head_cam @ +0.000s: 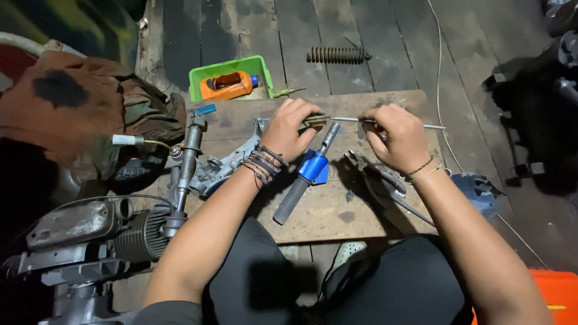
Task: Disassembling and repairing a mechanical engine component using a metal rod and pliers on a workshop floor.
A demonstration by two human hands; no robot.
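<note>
While I kneel over the wooden tabletop (361, 216), the blue-collared tool (306, 174) lies untouched below; both my left hand (292, 129) and right hand (400, 135) pinch the thin metal rod (355, 120), fingers closed, work unfinished.

Both arms reach forward, left hand (291, 129) and right hand (400, 137) curled closed.

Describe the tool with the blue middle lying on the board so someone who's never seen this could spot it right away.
Find the wooden board on the dark plank floor in front of the person. Between the left hand and right hand, a long tool lies slanted. Unlike the grey metal parts beside it, it has a bright blue collar above a dark knurled grip.
</note>
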